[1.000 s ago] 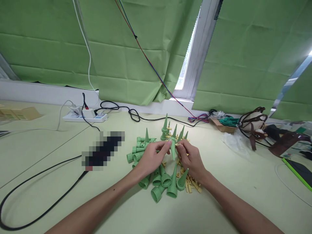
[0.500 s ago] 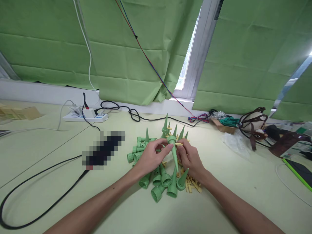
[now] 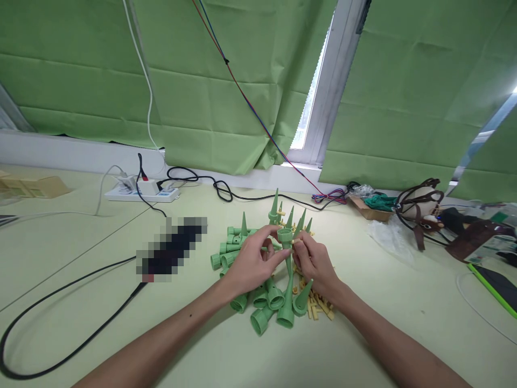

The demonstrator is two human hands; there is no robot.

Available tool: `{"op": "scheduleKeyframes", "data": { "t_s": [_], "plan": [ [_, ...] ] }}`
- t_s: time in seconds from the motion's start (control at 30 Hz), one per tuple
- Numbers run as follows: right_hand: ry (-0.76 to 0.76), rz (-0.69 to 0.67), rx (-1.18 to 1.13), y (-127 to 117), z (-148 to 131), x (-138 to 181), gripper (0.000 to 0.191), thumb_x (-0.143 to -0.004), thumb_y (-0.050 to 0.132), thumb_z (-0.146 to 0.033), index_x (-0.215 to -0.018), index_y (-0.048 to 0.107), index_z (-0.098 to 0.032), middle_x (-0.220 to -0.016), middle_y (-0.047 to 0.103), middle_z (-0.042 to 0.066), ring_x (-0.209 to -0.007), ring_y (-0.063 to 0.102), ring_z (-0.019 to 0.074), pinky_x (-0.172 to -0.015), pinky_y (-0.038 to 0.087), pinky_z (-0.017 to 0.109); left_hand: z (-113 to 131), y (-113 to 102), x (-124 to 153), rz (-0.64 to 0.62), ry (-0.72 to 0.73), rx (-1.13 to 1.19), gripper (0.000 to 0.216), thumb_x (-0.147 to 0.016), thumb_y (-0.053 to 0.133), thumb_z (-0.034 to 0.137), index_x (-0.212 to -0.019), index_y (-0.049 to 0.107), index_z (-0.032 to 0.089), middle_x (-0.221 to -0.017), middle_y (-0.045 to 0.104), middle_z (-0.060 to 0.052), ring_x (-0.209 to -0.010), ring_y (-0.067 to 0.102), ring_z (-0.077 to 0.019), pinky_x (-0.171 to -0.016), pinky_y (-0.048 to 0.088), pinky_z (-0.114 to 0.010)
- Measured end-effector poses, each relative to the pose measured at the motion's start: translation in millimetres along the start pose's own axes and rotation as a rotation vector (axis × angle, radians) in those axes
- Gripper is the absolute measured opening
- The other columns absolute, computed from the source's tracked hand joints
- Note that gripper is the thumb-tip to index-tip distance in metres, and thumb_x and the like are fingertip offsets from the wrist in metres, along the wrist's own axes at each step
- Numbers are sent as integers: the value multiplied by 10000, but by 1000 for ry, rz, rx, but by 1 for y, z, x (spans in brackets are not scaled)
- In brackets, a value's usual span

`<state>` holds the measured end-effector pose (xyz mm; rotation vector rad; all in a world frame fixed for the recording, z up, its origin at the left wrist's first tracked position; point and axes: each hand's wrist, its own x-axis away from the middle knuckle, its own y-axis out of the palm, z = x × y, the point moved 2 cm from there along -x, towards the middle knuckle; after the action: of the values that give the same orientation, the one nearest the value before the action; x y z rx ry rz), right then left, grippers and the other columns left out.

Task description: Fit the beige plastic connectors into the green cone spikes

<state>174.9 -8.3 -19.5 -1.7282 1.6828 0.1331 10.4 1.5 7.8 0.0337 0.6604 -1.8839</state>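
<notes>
Between the thumb and fingers of my left hand [image 3: 251, 260] is a green plastic watering spike [image 3: 285, 236], its round open end up and its point down. My right hand [image 3: 317, 264] pinches a small yellow valve [image 3: 295, 242] at the spike's right side. Whether the valve sits inside the spike's hole I cannot tell. Several more green spikes [image 3: 286, 313] lie or stand around and below both hands. Loose yellow valves [image 3: 320, 308] are heaped under my right hand, which partly hides them.
At the left lies a pixelated dark object [image 3: 172, 250] with a black cable. Behind it is a white power strip [image 3: 141, 193]. A black cord runs along the wall. At the right are a cardboard box [image 3: 369, 209], plastic film [image 3: 391, 237] and a green-edged tablet [image 3: 496, 288].
The held spike has turned more upright, its open end now facing up and its tip drawn back from the table's near side. Both hands stay nearly in place.
</notes>
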Motion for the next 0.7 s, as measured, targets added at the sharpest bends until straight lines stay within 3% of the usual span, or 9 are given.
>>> {"op": "scheduleKeyframes", "data": {
  "t_s": [0.43,0.57,0.7],
  "plan": [
    [23,-10,-108,1,-3,1,448,-1026,322,-408,-623,366,-216,-504,395,-44,-452,374,105,-477,314,258,-5,4,2,50,341,-245,166,-902,525,149,-1054,504,212,-839,523,15,-609,426,-93,-580,365,-226],
    [23,-2,-98,1,-2,1,469,-1024,330,-398,-595,361,-213,-482,388,-43,-441,370,102,-476,313,258,-4,4,4,10,391,-326,217,-860,464,53,-1017,492,199,-851,504,6,-636,417,-106,-594,335,-237],
    [17,0,-94,2,-2,2,448,-1023,331,-394,-614,361,-214,-492,391,-44,-450,382,106,-477,316,254,-4,4,5,11,357,-346,201,-850,471,78,-1006,471,205,-775,474,28,-606,408,-107,-580,322,-237]
  ]
}}
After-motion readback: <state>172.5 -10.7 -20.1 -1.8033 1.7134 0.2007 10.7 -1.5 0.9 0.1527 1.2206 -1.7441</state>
